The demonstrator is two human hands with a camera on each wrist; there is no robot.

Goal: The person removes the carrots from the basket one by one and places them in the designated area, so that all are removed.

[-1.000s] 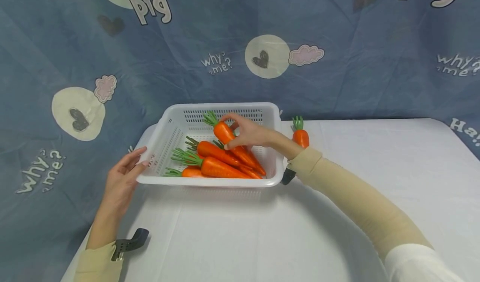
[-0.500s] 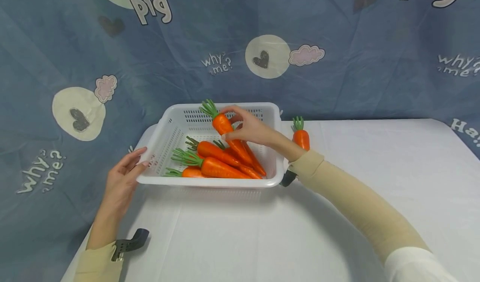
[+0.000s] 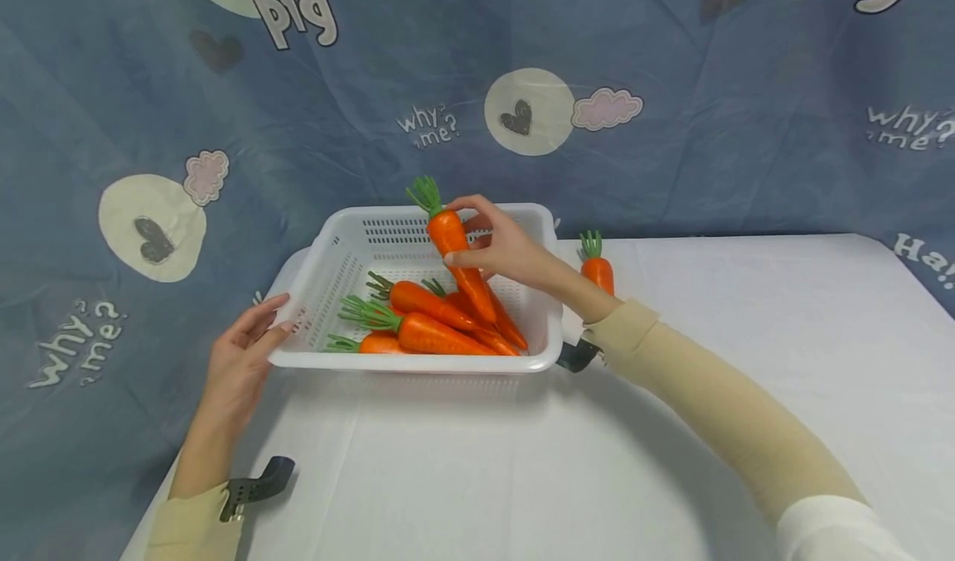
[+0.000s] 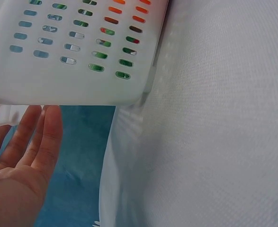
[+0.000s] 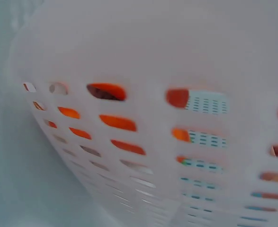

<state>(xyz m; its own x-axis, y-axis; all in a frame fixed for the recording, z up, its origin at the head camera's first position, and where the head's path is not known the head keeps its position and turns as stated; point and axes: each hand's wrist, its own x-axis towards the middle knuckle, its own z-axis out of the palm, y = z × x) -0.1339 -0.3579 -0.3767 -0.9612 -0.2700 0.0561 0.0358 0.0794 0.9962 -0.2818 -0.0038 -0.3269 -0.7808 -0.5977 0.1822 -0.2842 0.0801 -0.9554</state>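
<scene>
My right hand (image 3: pixel 511 246) pinches an orange carrot (image 3: pixel 448 233) with green leaf stubs between thumb and fingers. Its top end is raised over the back rim of a white slotted basket (image 3: pixel 403 363), and its lower end slants down over the other carrots. Several carrots (image 3: pixel 443 334) lie piled inside, tips to the right. At the basket's left front corner, my left hand (image 3: pixel 237 366) holds the rim, thumb on top. The left wrist view shows the left fingers (image 4: pixel 49 137) under the rim. Only the basket's slotted wall (image 5: pixel 129 56) fills the right wrist view; that hand is hidden there.
Another carrot (image 3: pixel 598 274) lies behind my right forearm, to the right of the basket. A white cloth (image 3: pixel 448 478) covers the table. Close behind the basket hangs a blue printed curtain (image 3: pixel 358 105). Dark wrist straps (image 3: pixel 257 486) sit on both wrists.
My right hand has lifted the carrot up and back, tilting it steeper, so its leaves now rise above the basket's rear rim. The left hand and basket stay in place.
</scene>
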